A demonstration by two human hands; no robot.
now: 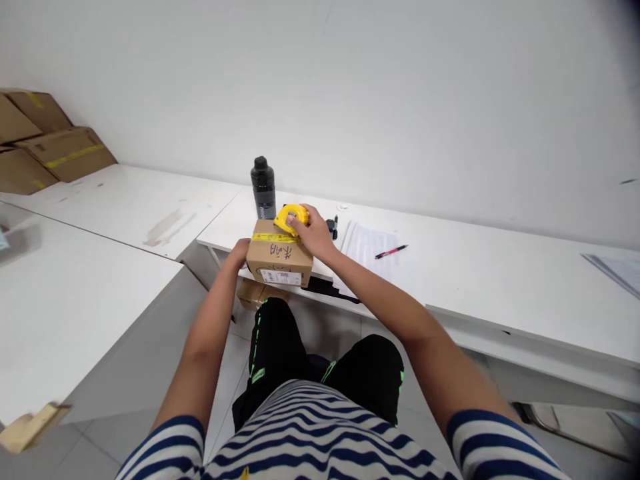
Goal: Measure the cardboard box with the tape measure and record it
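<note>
A small brown cardboard box sits tilted toward me at the front of the white table, with yellow tape across its top, black handwriting and a white label. My left hand grips its left side, the fingers mostly hidden behind the cardboard. Over the box's far right edge, my right hand is closed around a yellow tape measure. No pulled-out blade can be made out. Just behind the box stands a black bottle.
Printed papers lie right of the box, with a red and black pen on them. A small black object is beside my right hand. Large cartons are stacked at far left. Another box sits below the table edge.
</note>
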